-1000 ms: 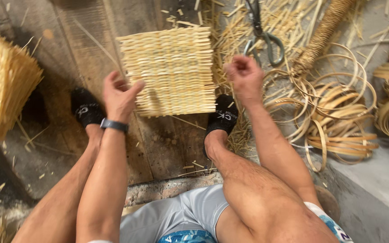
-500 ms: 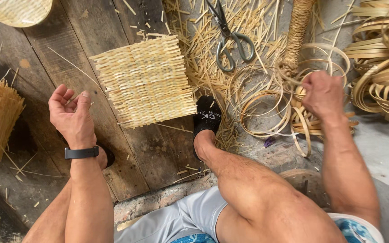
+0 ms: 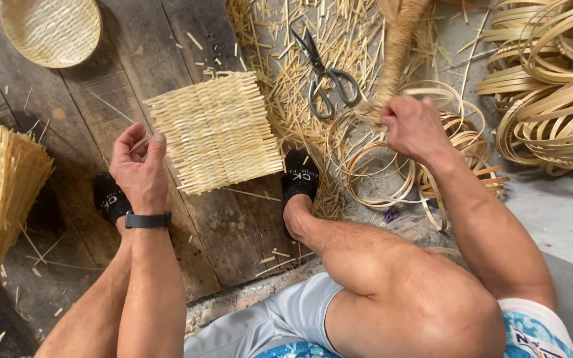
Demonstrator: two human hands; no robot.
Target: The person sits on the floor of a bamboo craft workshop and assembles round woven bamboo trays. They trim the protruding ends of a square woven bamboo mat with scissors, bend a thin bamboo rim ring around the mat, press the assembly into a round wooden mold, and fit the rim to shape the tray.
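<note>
Just one view here, a camera on the person's head, pointed almost straight down at the wooden floor [image 3: 193,219] in front of them. It sits pretty close: bare knees and shorts fill the near edge, forearms run up from the bottom. The left hand [image 3: 139,169] lands left of centre, the right hand [image 3: 414,126] right of centre and a bit farther out. The far edge cuts off a round basket [image 3: 51,30] at far left and the coiled strips [image 3: 552,86] at far right. No second view to overlap with.
</note>
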